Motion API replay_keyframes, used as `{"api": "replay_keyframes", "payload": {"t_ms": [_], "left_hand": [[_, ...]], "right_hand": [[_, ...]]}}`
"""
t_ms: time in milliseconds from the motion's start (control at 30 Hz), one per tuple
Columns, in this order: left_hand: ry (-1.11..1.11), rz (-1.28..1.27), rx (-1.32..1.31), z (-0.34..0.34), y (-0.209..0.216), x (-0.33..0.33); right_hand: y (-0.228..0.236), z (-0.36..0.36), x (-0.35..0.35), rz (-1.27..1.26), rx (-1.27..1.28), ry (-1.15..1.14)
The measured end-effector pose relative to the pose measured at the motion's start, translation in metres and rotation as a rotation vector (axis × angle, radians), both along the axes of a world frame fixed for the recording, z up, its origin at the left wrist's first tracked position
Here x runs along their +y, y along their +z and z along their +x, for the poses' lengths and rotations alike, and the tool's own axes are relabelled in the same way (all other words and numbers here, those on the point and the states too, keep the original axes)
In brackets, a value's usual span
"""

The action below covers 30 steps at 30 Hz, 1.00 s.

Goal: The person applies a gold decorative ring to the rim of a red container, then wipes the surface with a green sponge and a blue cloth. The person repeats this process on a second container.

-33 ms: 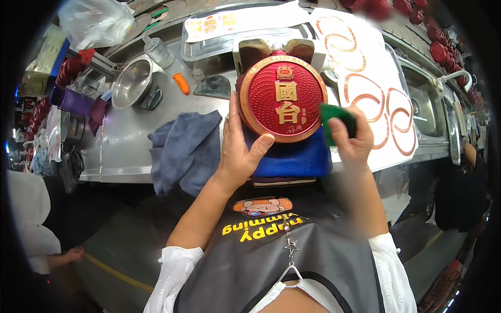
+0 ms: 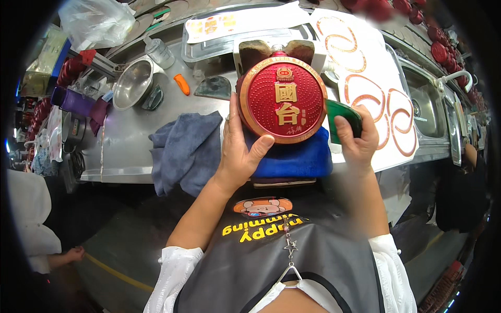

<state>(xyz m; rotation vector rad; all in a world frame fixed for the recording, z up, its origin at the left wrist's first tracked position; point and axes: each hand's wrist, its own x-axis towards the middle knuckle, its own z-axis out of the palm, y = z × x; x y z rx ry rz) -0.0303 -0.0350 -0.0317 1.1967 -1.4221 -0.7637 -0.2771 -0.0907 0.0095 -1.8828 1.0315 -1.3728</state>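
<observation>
A round, flat-faced red bottle (image 2: 261, 99) with raised gold characters and a gold ring lies on a blue cloth (image 2: 300, 159) in front of me. My left hand (image 2: 237, 148) grips its left side, fingers along the edge and thumb on the lower rim. At the right edge of the bottle, my right hand (image 2: 357, 141) pinches a flat green scraper (image 2: 342, 117) between thumb and fingers. The scraper's upper left corner is at the gold ring; I cannot tell whether it touches. Behind the bottle, its neck sits between two brown padded blocks (image 2: 301, 52) of a holder.
Left on the steel table (image 2: 125, 151) are a crumpled grey-blue cloth (image 2: 188, 146), a metal bowl (image 2: 132, 86), an orange-handled tool (image 2: 181, 83) and a dark half-round plate (image 2: 214, 87). White sheets with ring-shaped decals (image 2: 389, 112) lie right, beside a sink (image 2: 425, 107).
My right hand and the green scraper have shifted slightly to the right, and the scraper has tilted to show more of its face. My left hand stays in place on the bottle.
</observation>
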Motion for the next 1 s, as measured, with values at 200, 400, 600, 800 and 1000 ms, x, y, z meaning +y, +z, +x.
{"api": "replay_keyframes", "payload": {"t_ms": [200, 400, 600, 800, 1000], "left_hand": [[0.074, -0.135, -0.220, 0.006, 0.005, 0.005], [-0.006, -0.600, -1.189, 0.010, 0.029, 0.028], [-0.280, -0.715, -1.385, 0.002, 0.047, 0.000], [-0.301, -0.675, -1.373, 0.007, 0.065, 0.002], [-0.298, -0.697, -1.379, -0.007, 0.068, -0.018]], "right_hand": [[-0.001, 0.000, -0.007, 0.167, -0.131, 0.009], [-0.004, 0.009, -0.006, 0.342, -0.310, 0.049], [-0.011, 0.012, -0.007, 0.346, -0.315, 0.020], [-0.013, 0.013, -0.007, 0.401, -0.396, 0.054], [-0.017, 0.013, -0.005, 0.452, -0.430, 0.039]]}}
